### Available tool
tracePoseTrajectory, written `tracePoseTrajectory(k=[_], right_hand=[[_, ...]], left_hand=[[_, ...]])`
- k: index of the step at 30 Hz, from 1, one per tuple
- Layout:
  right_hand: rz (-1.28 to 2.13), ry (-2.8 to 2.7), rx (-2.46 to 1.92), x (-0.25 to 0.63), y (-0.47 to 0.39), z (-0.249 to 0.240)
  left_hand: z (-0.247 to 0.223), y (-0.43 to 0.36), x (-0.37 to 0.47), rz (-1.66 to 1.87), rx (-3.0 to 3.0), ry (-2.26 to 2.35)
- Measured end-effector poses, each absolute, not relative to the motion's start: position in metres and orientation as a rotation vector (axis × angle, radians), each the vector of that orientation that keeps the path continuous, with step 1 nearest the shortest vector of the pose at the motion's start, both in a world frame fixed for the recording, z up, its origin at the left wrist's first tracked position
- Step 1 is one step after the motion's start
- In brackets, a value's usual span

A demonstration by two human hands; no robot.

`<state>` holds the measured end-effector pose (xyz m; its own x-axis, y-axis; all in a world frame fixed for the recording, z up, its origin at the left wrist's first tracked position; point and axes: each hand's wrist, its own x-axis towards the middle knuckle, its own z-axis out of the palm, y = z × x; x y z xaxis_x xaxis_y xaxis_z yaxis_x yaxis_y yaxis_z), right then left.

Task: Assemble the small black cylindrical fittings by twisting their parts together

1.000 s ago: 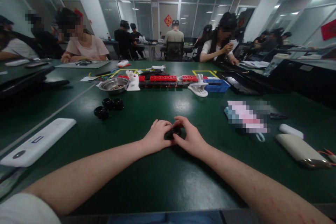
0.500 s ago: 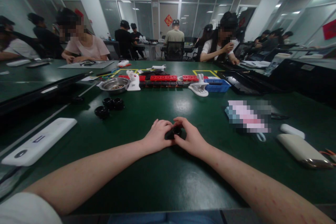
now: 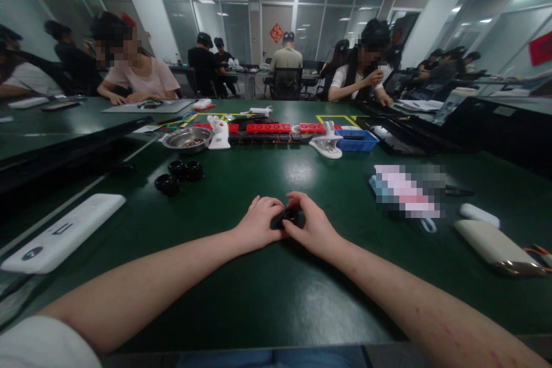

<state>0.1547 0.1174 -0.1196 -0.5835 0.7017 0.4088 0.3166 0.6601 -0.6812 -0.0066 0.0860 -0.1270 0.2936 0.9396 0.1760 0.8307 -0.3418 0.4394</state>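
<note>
Low over the green table, my left hand point(image 3: 259, 222) and my right hand point(image 3: 315, 226) meet around a small glossy black round part point(image 3: 290, 216). The left fingers curl over its left side. From the right, my other thumb and fingers close on it; some of the part is hidden behind them. Farther left on the table sit three similar black round parts point(image 3: 167, 184), grouped close together.
Beyond the hands stand a metal bowl point(image 3: 169, 142) with small pieces, two white clip-like stands point(image 3: 219, 133), red strips point(image 3: 268, 128) and a blue basket point(image 3: 364, 145). A white device point(image 3: 86, 221) lies left; a beige case point(image 3: 487, 238) lies right. Co-workers sit opposite.
My right thumb and fingers have shifted slightly on the black round part, and the part seems a little turned. Both hands stay in the same place.
</note>
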Motion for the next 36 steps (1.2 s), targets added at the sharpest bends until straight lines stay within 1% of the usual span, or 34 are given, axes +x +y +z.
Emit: tracePoseTrajectory(k=[4, 8, 11, 18, 22, 25, 31, 36], right_hand=[[0.726, -2.267, -0.663, 0.1575, 0.1161, -0.1184], [0.649, -2.237, -0.757, 0.1557, 0.1159, -0.1195], [0.657, -2.185, -0.853, 0.154, 0.117, -0.1201], [0.758, -2.259, -0.664, 0.1566, 0.1168, -0.1185], [0.653, -2.197, -0.776, 0.1556, 0.1175, -0.1212], [0.655, -2.159, -0.861, 0.154, 0.119, -0.1227], [0.744, -2.222, -0.708, 0.156, 0.1183, -0.1197], [0.654, -2.202, -0.761, 0.1559, 0.1178, -0.1206]], left_hand=[[-0.1285, 0.0862, -0.007, 0.586, 2.302, 1.635], [-0.1278, 0.0854, -0.0073, 0.589, 2.312, 1.623], [-0.1264, 0.0849, -0.0071, 0.598, 2.317, 1.614], [-0.1278, 0.0853, -0.0072, 0.598, 2.31, 1.629], [-0.127, 0.0854, -0.0073, 0.597, 2.319, 1.62], [-0.1265, 0.0855, -0.0073, 0.615, 2.322, 1.612], [-0.129, 0.0861, -0.0079, 0.622, 2.319, 1.622], [-0.1281, 0.0856, -0.0072, 0.598, 2.321, 1.616]])
